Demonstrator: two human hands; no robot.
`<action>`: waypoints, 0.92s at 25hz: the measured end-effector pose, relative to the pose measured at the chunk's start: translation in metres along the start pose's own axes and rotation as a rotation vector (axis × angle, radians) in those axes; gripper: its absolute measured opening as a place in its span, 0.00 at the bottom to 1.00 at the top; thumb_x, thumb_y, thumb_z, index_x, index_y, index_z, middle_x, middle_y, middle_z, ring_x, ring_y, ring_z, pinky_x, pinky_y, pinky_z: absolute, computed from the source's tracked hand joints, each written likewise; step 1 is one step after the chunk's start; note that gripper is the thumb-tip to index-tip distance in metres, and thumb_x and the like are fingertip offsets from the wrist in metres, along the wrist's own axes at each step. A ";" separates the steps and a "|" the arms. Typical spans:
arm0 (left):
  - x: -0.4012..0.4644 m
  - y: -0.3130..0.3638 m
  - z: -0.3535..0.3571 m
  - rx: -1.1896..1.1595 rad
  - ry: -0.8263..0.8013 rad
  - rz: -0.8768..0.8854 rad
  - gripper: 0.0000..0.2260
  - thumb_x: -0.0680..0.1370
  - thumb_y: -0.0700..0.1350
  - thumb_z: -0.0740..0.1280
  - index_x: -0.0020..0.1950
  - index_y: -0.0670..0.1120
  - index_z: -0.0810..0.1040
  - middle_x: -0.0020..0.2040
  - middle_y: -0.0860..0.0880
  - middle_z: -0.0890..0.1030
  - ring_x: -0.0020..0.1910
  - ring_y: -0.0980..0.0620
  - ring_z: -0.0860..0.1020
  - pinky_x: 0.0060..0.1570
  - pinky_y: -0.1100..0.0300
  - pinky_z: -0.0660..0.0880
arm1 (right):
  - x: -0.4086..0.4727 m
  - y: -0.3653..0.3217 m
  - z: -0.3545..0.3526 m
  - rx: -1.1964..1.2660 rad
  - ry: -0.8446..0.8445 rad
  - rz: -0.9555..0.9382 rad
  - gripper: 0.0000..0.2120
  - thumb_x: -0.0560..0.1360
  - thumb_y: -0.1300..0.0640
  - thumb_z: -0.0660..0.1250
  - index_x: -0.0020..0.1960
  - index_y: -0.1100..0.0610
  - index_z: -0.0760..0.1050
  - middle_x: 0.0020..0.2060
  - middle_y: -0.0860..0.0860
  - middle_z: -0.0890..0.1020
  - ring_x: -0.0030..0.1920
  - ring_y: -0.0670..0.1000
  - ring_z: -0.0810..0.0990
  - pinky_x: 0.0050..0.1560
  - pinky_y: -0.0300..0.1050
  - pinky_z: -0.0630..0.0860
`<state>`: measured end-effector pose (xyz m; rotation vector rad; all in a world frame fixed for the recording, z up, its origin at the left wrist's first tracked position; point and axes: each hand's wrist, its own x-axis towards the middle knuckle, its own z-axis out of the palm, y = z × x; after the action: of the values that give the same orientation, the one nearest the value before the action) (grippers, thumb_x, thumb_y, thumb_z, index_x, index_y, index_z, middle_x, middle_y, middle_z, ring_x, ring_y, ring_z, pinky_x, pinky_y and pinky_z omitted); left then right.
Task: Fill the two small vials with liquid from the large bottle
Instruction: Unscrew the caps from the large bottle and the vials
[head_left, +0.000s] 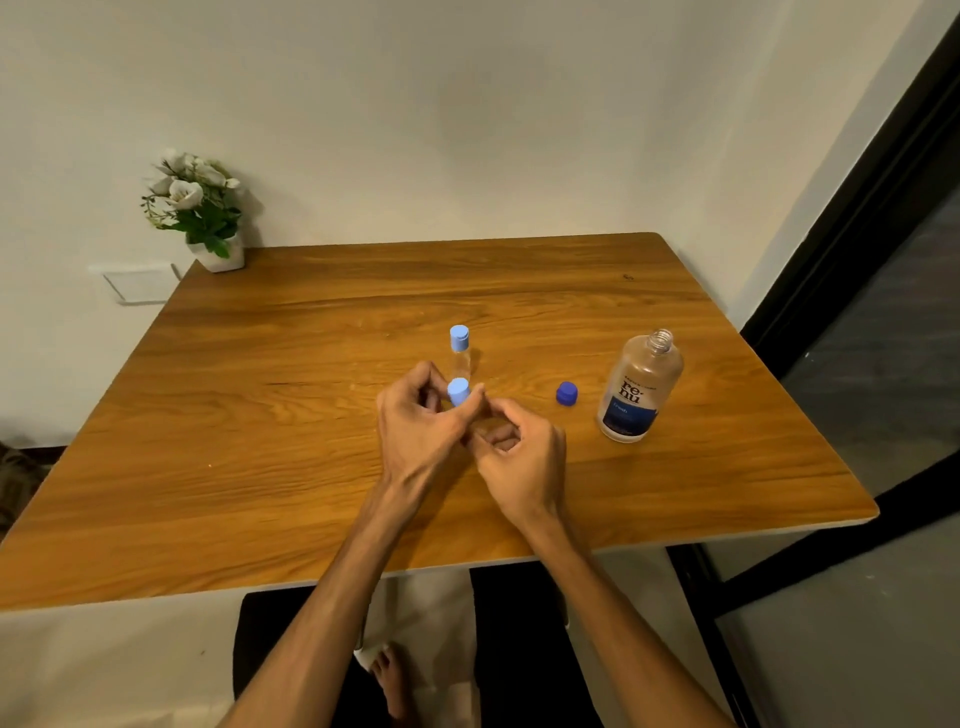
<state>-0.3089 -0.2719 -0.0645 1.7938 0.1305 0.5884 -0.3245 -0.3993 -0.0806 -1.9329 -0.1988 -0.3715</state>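
A small clear vial (460, 351) with a light blue cap stands upright near the table's middle. Just in front of it, a second vial's light blue cap (458, 391) shows between my fingers; its body is hidden behind my hands. My left hand (423, 426) curls its fingers and thumb round that cap. My right hand (522, 449) is curled close against the left, lower down at the hidden vial body. The large clear bottle (640, 387) with a blue label stands uncapped to the right. Its dark blue cap (567, 393) lies on the table beside it.
The wooden table (311, 415) fills the view, its front edge near my legs. A white pot of artificial flowers (200, 208) stands at the back left corner by the wall. A dark door frame (857, 260) runs along the right side.
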 end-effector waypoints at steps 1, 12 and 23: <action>0.000 -0.001 -0.002 0.026 0.055 -0.007 0.16 0.69 0.47 0.80 0.36 0.45 0.73 0.29 0.52 0.71 0.29 0.54 0.66 0.30 0.55 0.65 | -0.002 -0.004 0.007 -0.015 -0.016 -0.015 0.13 0.70 0.62 0.78 0.53 0.54 0.86 0.31 0.43 0.82 0.29 0.43 0.80 0.29 0.32 0.73; -0.001 -0.011 -0.017 -0.036 -0.123 0.036 0.04 0.75 0.46 0.78 0.48 0.49 0.86 0.35 0.50 0.74 0.34 0.57 0.69 0.35 0.57 0.69 | 0.002 0.001 0.009 -0.096 0.078 -0.020 0.13 0.69 0.52 0.82 0.51 0.50 0.85 0.33 0.43 0.84 0.29 0.43 0.81 0.28 0.37 0.74; 0.006 -0.037 0.016 0.408 -0.122 0.011 0.09 0.72 0.53 0.77 0.47 0.51 0.84 0.43 0.56 0.81 0.40 0.55 0.78 0.43 0.49 0.80 | 0.009 0.026 -0.021 -0.023 0.218 0.098 0.15 0.71 0.53 0.82 0.55 0.50 0.81 0.39 0.44 0.85 0.33 0.43 0.84 0.30 0.37 0.79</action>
<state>-0.2893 -0.2720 -0.0997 2.2219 0.1657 0.4808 -0.3110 -0.4295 -0.0928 -1.9007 0.0430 -0.5171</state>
